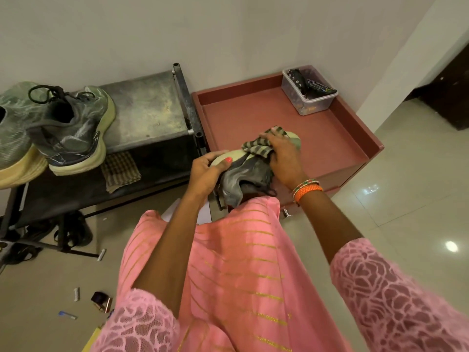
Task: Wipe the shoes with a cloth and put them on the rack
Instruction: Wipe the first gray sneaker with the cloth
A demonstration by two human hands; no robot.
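Head view, red cabinet top [253, 110], glossy tiled floor [406, 199]

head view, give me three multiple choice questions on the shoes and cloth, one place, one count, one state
1. Where is the clear plastic box?
A. in the red tray's far corner
B. on the rack
C. on the floor

2. How many shoes sit on the rack's top shelf?
A. none
B. two
C. four

3. What is the right hand doing?
A. hanging free
B. pressing the striped cloth on the held shoe
C. lifting the box

Answers: 1 A, it stands in the red tray; 2 B, a grey-green pair; 3 B, the left hand holds the sole.
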